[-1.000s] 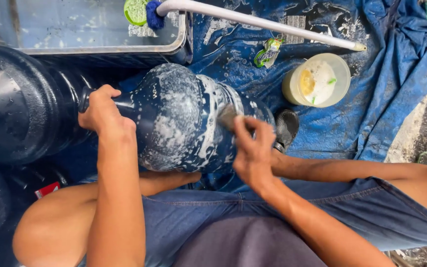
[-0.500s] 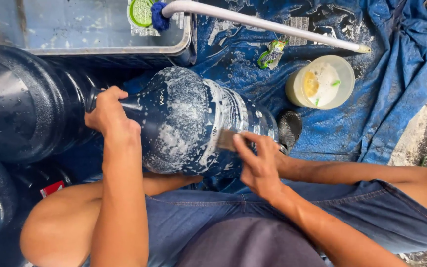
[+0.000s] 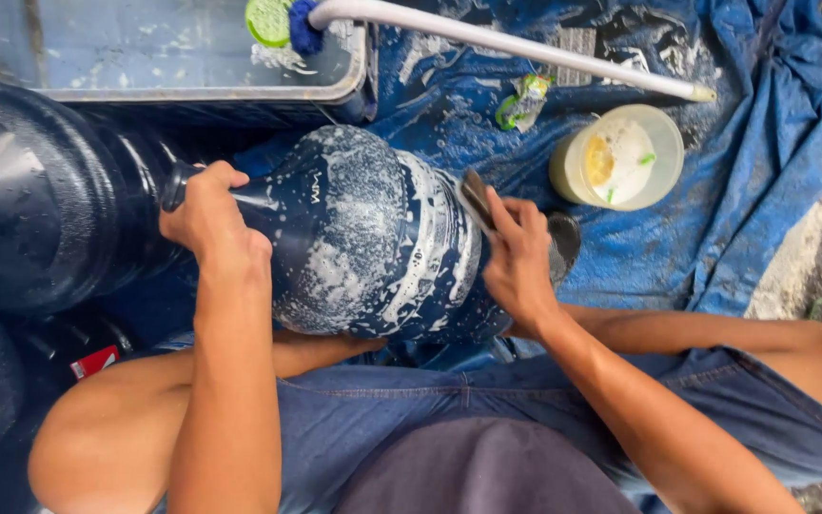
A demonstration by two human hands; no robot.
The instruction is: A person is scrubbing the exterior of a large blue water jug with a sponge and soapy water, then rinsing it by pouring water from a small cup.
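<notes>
Water jug, dark blue, soapy, lying on its side across the person's lap.

Long axis runs left to right: neck points left, base right. Left hand point(image 3: 209, 221) has its grip clamped round the neck of the jug point(image 3: 363, 233); right hand point(image 3: 518, 262) has its grip closed on a scrubbing pad point(image 3: 477, 198), pressed to the jug's right end. Second dark jug point(image 3: 40, 190) just left; pale tub point(image 3: 618, 157) far right on blue tarp point(image 3: 715, 219).
</notes>
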